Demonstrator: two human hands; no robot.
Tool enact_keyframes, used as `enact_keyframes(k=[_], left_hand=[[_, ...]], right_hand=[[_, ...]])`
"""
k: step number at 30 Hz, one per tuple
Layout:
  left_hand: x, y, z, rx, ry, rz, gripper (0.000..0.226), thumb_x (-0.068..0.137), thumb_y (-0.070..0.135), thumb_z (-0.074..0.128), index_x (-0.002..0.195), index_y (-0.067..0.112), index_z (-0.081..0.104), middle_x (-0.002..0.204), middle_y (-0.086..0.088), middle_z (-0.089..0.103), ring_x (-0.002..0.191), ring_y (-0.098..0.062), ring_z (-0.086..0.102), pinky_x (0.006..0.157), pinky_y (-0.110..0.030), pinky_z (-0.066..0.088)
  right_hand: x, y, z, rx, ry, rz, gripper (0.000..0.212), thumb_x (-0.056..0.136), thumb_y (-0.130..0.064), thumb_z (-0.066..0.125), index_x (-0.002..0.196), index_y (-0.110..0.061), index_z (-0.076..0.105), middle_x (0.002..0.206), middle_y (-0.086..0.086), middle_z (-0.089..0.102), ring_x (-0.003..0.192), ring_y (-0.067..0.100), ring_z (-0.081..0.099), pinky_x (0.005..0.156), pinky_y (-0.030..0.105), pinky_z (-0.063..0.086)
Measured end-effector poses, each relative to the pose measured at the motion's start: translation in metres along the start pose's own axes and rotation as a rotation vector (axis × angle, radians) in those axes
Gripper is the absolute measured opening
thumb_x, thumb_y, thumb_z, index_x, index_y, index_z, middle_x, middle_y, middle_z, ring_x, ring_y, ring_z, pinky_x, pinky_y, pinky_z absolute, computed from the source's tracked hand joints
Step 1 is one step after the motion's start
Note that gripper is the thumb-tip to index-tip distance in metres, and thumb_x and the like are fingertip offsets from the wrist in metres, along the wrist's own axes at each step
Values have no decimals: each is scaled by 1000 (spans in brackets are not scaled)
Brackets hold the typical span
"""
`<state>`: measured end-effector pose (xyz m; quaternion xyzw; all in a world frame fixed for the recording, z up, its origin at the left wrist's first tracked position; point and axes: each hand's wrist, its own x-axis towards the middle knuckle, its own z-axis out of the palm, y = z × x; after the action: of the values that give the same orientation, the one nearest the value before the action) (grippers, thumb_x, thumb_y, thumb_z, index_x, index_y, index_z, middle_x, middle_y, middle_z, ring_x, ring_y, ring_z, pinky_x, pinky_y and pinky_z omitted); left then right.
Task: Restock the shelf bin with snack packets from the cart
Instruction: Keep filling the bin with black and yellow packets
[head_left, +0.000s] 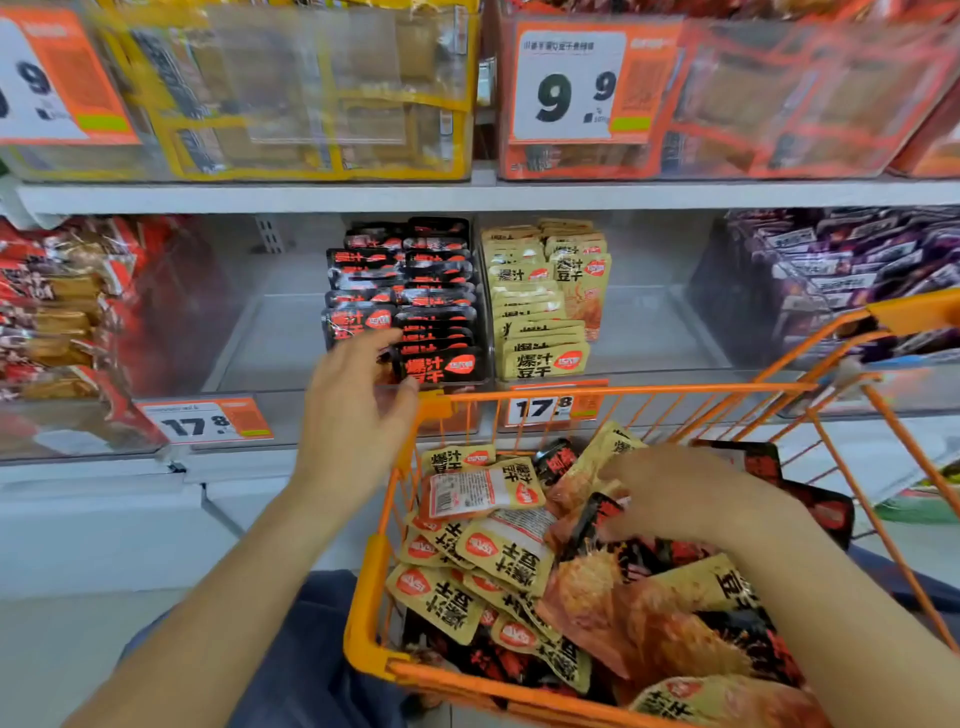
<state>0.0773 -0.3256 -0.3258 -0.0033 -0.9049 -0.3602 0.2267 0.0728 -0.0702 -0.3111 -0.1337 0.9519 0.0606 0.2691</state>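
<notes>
An orange wire cart (374, 587) in front of me holds a heap of yellow snack packets (511, 558) and black snack packets (613, 525). On the lower shelf a clear bin holds rows of black packets (431, 322), and beside it on the right stand rows of yellow packets (545, 306). My left hand (358, 410) is raised at the front of the black-packet bin, fingers relaxed, holding nothing. My right hand (670, 493) reaches down into the cart and its fingers curl round a black packet in the heap.
The upper shelf carries a yellow-edged clear bin (291, 93) and an orange-edged one (779, 98), each with a price tag. Red packets (67, 312) fill the lower left, purple ones (831, 265) the lower right. Price tags (205, 421) hang on the shelf edge.
</notes>
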Motion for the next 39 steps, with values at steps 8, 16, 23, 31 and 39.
enact_keyframes(k=[8,16,23,31,39], left_hand=[[-31,40,21,-321,-168,-82,27,91,21,61,117,27,60,117,13,62,112,1,54,95,-17,40],[-38,50,6,-573,-683,-329,21,77,36,74,94,24,71,89,6,74,81,-4,67,75,-20,51],[-13,14,-30,-671,-6,-427,15,82,0,66,85,14,68,70,6,72,64,-6,65,61,-22,52],[71,-56,-36,-259,167,-488,12,81,5,71,88,9,62,66,0,60,66,-7,53,59,-17,40],[98,-90,-2,453,-349,-507,42,76,43,75,67,7,56,82,-14,60,81,-31,59,65,-33,42]], right_hand=[[1,6,19,890,203,-283,19,79,-25,77,74,-25,59,65,-13,54,64,10,53,68,27,43],[-5,-21,-17,1310,420,-489,12,76,-14,73,85,-11,67,77,7,73,69,11,67,68,19,51],[27,-49,-7,946,716,-198,40,91,-48,51,126,-28,57,110,-15,64,100,7,62,74,13,44],[43,-52,17,469,786,-178,59,93,-51,29,138,-19,50,134,4,56,126,26,46,101,37,40],[47,-49,21,441,829,-184,57,93,-51,29,130,-19,59,133,0,57,123,25,51,99,41,47]])
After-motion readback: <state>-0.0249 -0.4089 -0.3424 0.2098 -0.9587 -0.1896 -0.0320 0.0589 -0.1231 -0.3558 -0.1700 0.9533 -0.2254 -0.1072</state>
